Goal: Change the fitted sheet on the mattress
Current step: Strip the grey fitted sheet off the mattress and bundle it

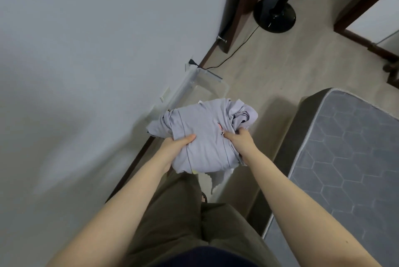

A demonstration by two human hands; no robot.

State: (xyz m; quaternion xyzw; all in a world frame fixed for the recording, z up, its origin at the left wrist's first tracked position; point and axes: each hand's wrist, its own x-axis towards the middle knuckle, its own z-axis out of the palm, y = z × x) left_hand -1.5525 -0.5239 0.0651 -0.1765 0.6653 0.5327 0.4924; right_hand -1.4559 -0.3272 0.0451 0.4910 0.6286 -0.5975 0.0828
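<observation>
A bundled pale lilac sheet (201, 130) is held up in front of the person, between the two hands and above the floor (280, 61), close to the wall (86, 50). The left hand (176, 144) grips the near left edge of the bundle, thumb lying on top and fingers tucked beneath, out of sight. The right hand (238, 139) clutches a gathered fold at the near right side, fingers curled into the cloth. Most of the bundle lies beyond the hands, and a loose ragged tail hangs below it. The bare mattress (345, 148), quilted in hexagons, sits to the right, apart from the sheet. A clear plastic box (194, 87) stands against the wall just behind the bundle. Farther off are a black fan base (274, 15) and its cord (235, 50).
</observation>
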